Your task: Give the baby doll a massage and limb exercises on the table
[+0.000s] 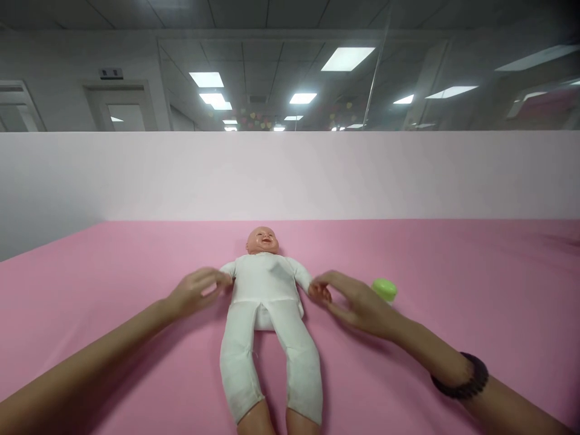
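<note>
A baby doll [267,278] lies on its back, head toward the far side, dressed in a white cloth top and white trousers. Its bare lower legs run out of the bottom of the view. My left hand [197,293] has its fingers curled around the doll's hand at the left, which they mostly hide. At the right, my right hand [360,302] holds the doll's other hand [319,292] between fingers and thumb. That small hand still shows in the grip.
The doll rests on a pink padded surface [136,254]. Just beyond my right wrist sits a small green rounded object [385,289]. A low white wall [290,175] closes off the far side, with glass panels above it. My right wrist wears a dark bracelet [466,377].
</note>
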Demonstrator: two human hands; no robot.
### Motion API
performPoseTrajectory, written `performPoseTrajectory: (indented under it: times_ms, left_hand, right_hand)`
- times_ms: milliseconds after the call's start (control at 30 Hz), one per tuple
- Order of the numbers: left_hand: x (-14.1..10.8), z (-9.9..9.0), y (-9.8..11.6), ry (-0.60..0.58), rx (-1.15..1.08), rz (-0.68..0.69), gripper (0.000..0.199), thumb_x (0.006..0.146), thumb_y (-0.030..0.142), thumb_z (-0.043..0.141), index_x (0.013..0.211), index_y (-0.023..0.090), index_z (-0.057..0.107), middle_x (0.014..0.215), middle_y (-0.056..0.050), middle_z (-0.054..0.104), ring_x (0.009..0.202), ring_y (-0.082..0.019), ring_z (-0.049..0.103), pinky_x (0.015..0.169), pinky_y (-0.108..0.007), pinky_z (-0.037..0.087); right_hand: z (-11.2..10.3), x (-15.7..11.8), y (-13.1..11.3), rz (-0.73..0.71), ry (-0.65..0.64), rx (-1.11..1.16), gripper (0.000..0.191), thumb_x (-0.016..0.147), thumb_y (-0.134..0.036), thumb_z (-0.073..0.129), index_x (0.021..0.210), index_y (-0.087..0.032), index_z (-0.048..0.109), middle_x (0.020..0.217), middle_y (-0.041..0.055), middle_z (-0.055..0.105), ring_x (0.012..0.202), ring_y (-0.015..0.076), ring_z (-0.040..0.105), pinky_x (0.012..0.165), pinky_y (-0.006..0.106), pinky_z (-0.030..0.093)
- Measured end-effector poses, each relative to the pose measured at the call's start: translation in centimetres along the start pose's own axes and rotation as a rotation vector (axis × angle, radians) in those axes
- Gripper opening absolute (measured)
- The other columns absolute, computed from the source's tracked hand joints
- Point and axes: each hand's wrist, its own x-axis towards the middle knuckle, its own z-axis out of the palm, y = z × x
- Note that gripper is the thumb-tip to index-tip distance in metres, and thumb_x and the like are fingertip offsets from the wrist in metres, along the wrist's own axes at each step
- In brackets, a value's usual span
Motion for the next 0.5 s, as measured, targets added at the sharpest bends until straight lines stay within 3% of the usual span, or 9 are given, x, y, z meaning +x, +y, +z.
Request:
performPoseTrajectory:
  times_ms: [100,167,200,267,333,400,500]
  left_hand:
    - [4.2,1.1,-2.8,0.285,-0.102,-0.325,0.019,0.089,0.033,0.062,0.102,0.021,0.067,0.106,-0.007,0.074,0.095,-0.019,0.07,0.087,-0.033,0.057]
    - [6.6,2.4,-5.2,0.353,-0.146,-0.616,0.022,0.087,0.032,0.062,0.104,0.019,0.067,0.112,-0.008,0.073,0.099,-0.021,0.07,0.083,-0.031,0.057]
    - [7.4,3.2,-6.3,0.294,-0.126,-0.735,0.02,0.085,0.029,0.063,0.102,0.019,0.068,0.112,-0.008,0.073,0.1,-0.022,0.07,0.083,-0.031,0.056]
    - [8.3,4.6,-8.3,0.122,-0.082,-0.903,0.011,0.081,0.022,0.064,0.089,0.018,0.071,0.104,-0.009,0.076,0.099,-0.024,0.071,0.082,-0.031,0.054]
    - [8.4,5.6,-9.4,0.01,-0.076,-0.966,0.007,0.076,0.018,0.065,0.075,0.019,0.072,0.092,-0.009,0.077,0.092,-0.026,0.072,0.077,-0.032,0.054]
    - [8.0,6.2,-9.8,-0.01,-0.096,-0.964,0.008,0.074,0.017,0.066,0.069,0.02,0.072,0.084,-0.008,0.077,0.087,-0.026,0.073,0.074,-0.031,0.054]
    - [6.9,6.1,-9.9,0.056,-0.095,-0.954,0.01,0.076,0.022,0.065,0.079,0.021,0.074,0.095,-0.007,0.078,0.097,-0.025,0.072,0.08,-0.03,0.054]
  right_hand:
    - [0.0,4.6,2.3,0.253,0.377,0.224,0.037,0.087,-0.033,0.068,0.12,-0.022,0.056,0.107,0.0075,0.071,0.097,0.0212,0.068,0.084,0.034,0.055]
    - [1.4,7.8,4.6,0.497,0.524,0.341,0.037,0.086,-0.032,0.065,0.12,-0.019,0.057,0.11,0.0101,0.073,0.094,0.0209,0.07,0.08,0.032,0.056]
    - [2.4,9.1,5.8,0.612,0.547,0.356,0.028,0.088,-0.027,0.06,0.114,-0.017,0.06,0.109,0.0108,0.074,0.093,0.0199,0.071,0.08,0.031,0.056]
    - [4.7,10.8,8.0,0.794,0.354,0.327,0.018,0.088,-0.02,0.053,0.096,-0.016,0.069,0.095,0.0078,0.076,0.088,0.0178,0.072,0.078,0.026,0.053]
    - [6.8,11.4,9.3,0.904,0.228,0.329,0.021,0.085,-0.017,0.053,0.074,-0.017,0.07,0.081,0.0068,0.076,0.079,0.0179,0.071,0.07,0.024,0.05]
    - [8.2,11.4,9.9,0.946,0.228,0.345,0.023,0.083,-0.018,0.053,0.066,-0.017,0.069,0.077,0.0071,0.076,0.075,0.0184,0.071,0.066,0.023,0.049]
    - [8.8,10.7,10.1,0.94,0.344,0.395,0.026,0.086,-0.022,0.047,0.083,-0.016,0.072,0.093,0.0075,0.077,0.087,0.0172,0.072,0.07,0.021,0.051]
